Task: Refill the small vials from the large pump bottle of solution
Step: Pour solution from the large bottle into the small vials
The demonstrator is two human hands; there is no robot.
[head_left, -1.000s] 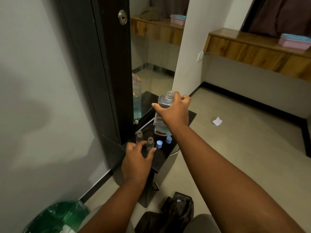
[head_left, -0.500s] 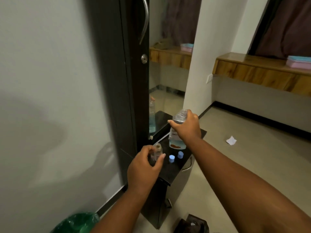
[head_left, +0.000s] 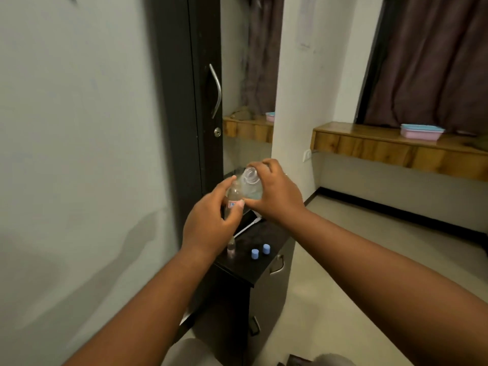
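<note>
My right hand (head_left: 274, 194) grips the large clear bottle (head_left: 250, 184) of bluish solution, lifted and tilted with its open neck toward me; no pump is on it. My left hand (head_left: 211, 220) holds a small clear vial (head_left: 233, 198) upright just left of the bottle's neck, almost touching it. A second small vial (head_left: 231, 250) stands on the black cabinet top (head_left: 253, 270), partly hidden by my left wrist. Two small blue caps (head_left: 255, 253) (head_left: 266, 248) lie beside it.
The low black cabinet has drawer handles (head_left: 277, 265) on its right face. A tall dark wardrobe door with a mirror (head_left: 208, 101) stands behind it. At right, a wooden shelf (head_left: 396, 146) carries a pink box (head_left: 421, 132). Open floor stretches to the right.
Both hands rose off the cabinet top: the right lifted and tilted the large bottle, the left picked up one vial and brought it to the bottle's neck. The view tilted upward.
</note>
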